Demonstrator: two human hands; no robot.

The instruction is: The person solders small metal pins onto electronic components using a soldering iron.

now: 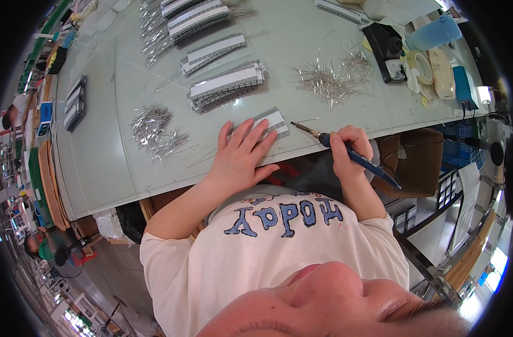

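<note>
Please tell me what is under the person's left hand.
Under the left hand is a flat grey-and-white piece; its right end shows, but the part beneath the hand is covered.

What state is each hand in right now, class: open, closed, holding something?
Left hand: open, touching the grey-and-white strip.
Right hand: closed, holding the soldering iron.

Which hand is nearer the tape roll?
The right hand. It grips a soldering iron, below and left of the tape roll in view; the left hand, on a strip, is farther left.
</note>
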